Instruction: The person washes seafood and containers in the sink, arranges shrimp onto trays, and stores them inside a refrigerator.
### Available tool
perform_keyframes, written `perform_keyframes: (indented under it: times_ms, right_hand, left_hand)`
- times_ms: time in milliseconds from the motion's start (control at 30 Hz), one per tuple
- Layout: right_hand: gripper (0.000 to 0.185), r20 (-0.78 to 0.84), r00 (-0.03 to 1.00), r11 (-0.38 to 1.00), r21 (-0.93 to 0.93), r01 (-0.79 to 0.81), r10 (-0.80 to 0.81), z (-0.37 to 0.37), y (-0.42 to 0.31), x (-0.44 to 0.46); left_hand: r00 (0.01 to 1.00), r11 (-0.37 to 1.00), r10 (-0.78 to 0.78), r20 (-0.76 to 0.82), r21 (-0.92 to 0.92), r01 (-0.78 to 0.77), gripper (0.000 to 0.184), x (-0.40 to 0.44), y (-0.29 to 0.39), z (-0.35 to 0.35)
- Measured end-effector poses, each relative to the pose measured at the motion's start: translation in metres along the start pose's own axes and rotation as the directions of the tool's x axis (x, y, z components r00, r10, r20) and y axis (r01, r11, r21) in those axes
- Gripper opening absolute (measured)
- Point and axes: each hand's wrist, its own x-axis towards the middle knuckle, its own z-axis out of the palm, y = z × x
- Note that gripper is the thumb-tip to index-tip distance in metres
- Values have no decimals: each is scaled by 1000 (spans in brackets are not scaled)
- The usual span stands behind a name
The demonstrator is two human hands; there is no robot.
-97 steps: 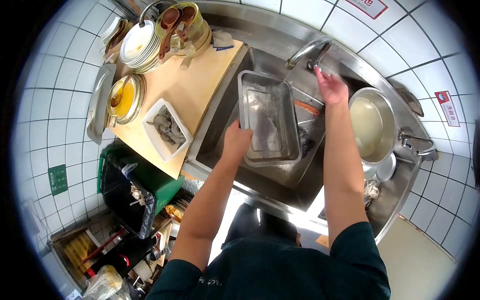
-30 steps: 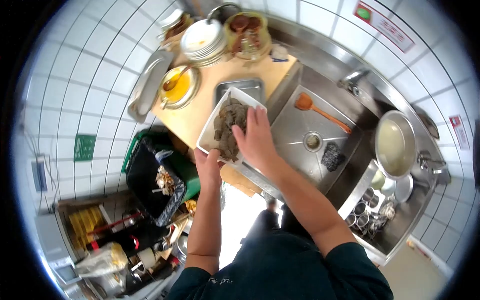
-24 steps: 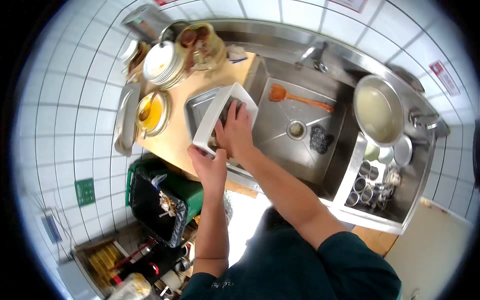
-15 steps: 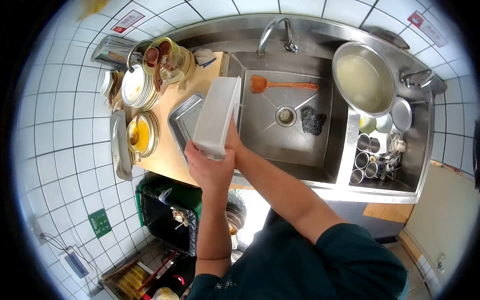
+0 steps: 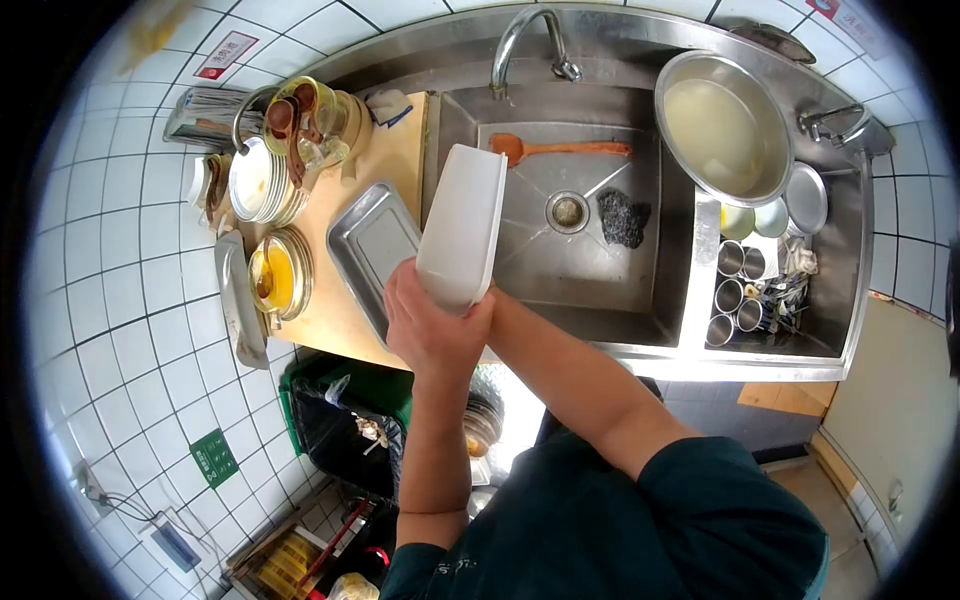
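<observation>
Container (image 5: 455, 225), white, tipped on its side at the left edge of the sink (image 5: 600, 290). I've got the left hand (image 5: 432, 325) clamped on its near end; right hand is hidden behind it, can't tell its grip. Tray (image 5: 370, 240) on tabletop (image 5: 395, 160), left of sink. Spatula (image 5: 575, 148), scrubber (image 5: 624, 217) inside sink.
</observation>
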Motion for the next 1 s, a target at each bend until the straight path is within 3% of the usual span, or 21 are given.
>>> perform_keyframes:
  times_ms: [367,667,800,833,900,1000]
  right_hand:
    - [36,-16,1000,999,-53,-10,9,-8,1,0]
    - [37,-83,996,987,-158,6,-19,-15,23,-6]
    - [38,-119,985,937,-339,79,-126,-14,34,-1]
    - [38,-121,978,906,-410,106,-169,-13,40,3]
    - [38,-101,961,811,-562,160,-259,-6,59,21]
    - [39,-52,925,627,-750,212,-376,-2,88,54]
  left_hand:
    - [999,999,45,-28,-3,-45,76,-4,-5,3]
    - [998,998,-57,34,-13,58,74,-17,-18,-3]
    - [1000,1000,-11,24,-21,11,77,-22,-33,-10]
    - [998,998,-59,1,12,59,78,-24,-37,-14]
    - [988,986,-151,-42,69,154,80,-28,-50,-24]
    - [967,980,-119,-223,130,151,83,-16,-75,-39]
